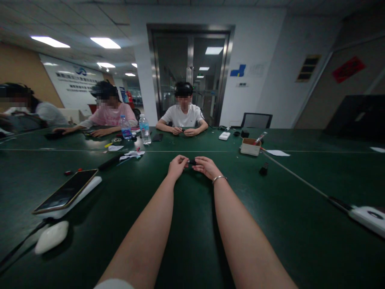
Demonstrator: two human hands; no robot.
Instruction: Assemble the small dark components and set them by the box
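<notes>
Both my arms reach forward over the dark green table (pixel 192 224). A small black object (pixel 192 162) is between my hands, too small to make out in detail. My left hand (pixel 178 165) pinches its left end, where a small light part shows at the fingertips. On the other side, my right hand (pixel 206 166), with a silver bracelet (pixel 219 179) at the wrist, has its fingers closed on the black object's right end.
At left lie a phone (pixel 67 190) on a white device and a white mouse (pixel 52 237). Two bottles (pixel 144 129), crumpled paper (pixel 132 155), a small box (pixel 250 147) and a black item (pixel 264 169) stand or lie farther off. Several people sit opposite. A white power strip (pixel 368 218) is at right.
</notes>
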